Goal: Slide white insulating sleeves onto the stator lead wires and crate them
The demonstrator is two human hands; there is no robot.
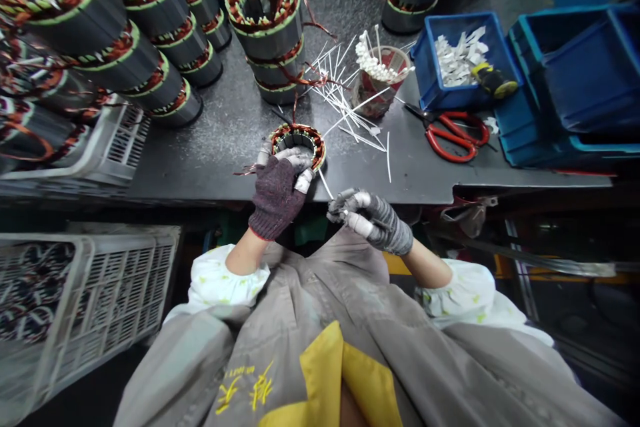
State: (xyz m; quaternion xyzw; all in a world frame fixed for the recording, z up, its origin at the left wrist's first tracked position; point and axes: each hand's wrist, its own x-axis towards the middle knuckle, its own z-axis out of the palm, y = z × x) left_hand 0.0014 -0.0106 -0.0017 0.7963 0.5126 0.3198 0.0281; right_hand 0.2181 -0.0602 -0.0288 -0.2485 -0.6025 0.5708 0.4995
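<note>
A motor stator (320, 140) with copper windings and a pale green rim stands at the front edge of the bench. My left hand (280, 187), in a dark purple glove with white-wrapped fingertips, closes over its near side. From the stator's right side a thin white strip (325, 185) runs down to my right hand (373, 217). That hand wears a grey glove, and its fingers pinch the strip's lower end off the bench edge. Many similar white strips (340, 90) lie loose behind the stator, around a reddish cup (373, 103) with white-tipped sticks in it.
Stacked stators (165, 73) fill the left side, with another stack (277, 47) behind my work. Red-handled scissors (453, 140) lie at right near a blue bin (440, 97) of white scraps and larger blue crates (530, 140). A white plastic crate (125, 280) stands low at left.
</note>
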